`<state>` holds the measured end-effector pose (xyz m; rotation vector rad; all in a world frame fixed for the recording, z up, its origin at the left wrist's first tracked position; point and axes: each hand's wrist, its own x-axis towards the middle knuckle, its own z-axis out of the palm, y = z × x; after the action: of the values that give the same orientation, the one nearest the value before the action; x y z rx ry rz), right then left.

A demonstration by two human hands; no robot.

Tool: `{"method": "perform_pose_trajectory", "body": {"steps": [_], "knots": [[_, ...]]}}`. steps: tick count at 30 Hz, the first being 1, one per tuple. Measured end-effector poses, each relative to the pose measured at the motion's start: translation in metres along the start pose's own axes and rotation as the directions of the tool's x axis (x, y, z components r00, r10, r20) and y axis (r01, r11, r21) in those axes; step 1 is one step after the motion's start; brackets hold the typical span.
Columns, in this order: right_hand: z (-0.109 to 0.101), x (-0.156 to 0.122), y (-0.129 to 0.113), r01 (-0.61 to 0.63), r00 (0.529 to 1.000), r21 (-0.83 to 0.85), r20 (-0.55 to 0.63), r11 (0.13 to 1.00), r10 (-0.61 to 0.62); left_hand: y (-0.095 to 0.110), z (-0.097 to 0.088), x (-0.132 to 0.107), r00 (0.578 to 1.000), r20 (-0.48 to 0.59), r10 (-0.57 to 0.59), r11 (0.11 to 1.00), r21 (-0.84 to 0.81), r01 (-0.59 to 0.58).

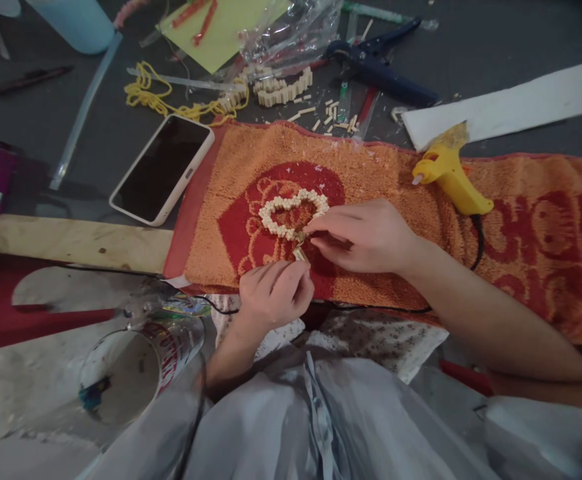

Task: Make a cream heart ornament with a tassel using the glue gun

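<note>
While the right hand [365,237] pinches the lower right edge of the pale loop [267,215] on the orange towel [381,173], covering part, the left hand [277,293] curls just below, by a small piece [299,253]; whether it's gripped, I can't tell.

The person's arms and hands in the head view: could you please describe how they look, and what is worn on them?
The left hand and right hand are ungloved; no ring, watch or bracelet can be made out. The left forearm and right forearm are bare where visible. Below lies loose grey-blue clothing; whether it includes sleeves is unclear.
</note>
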<state>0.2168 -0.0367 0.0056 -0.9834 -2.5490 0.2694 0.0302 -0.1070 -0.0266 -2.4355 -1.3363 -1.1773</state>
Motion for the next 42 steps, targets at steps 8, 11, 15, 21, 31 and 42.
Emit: {"method": "perform_pose_trajectory", "body": {"steps": [8, 11, 15, 21, 31, 42], "knots": [[-0.0006, -0.0005, 0.0037, 0.012, 1.000, 0.084, -0.022, 0.996, -0.010, 0.0000, 0.0001, 0.0013, 1.000, -0.010, 0.004, 1.000, -0.008, -0.005], [-0.0015, -0.0009, 0.0047, 0.024, 0.999, 0.076, -0.033, 0.997, -0.022, -0.0001, 0.0004, 0.0009, 1.000, -0.011, 0.004, 1.000, -0.009, -0.004], [-0.0035, -0.0010, 0.0049, 0.031, 0.999, 0.036, -0.039, 0.999, -0.029, -0.0002, 0.0009, 0.0003, 1.000, -0.007, -0.002, 1.000, -0.010, 0.002], [-0.0055, -0.0004, 0.0050, 0.049, 0.998, -0.036, -0.041, 0.998, -0.050, -0.0007, 0.0015, -0.0008, 1.000, -0.011, 0.003, 1.000, -0.012, -0.003], [-0.0035, -0.0003, 0.0040, 0.059, 0.996, -0.095, -0.055, 0.994, -0.065, -0.0007, 0.0013, 0.0000, 1.000, -0.014, 0.010, 1.000, -0.009, -0.010], [-0.0024, -0.0009, 0.0062, 0.070, 0.994, -0.085, -0.077, 0.994, -0.077, -0.0006, 0.0017, -0.0019, 1.000, 0.009, 0.005, 1.000, -0.009, -0.005]]}}
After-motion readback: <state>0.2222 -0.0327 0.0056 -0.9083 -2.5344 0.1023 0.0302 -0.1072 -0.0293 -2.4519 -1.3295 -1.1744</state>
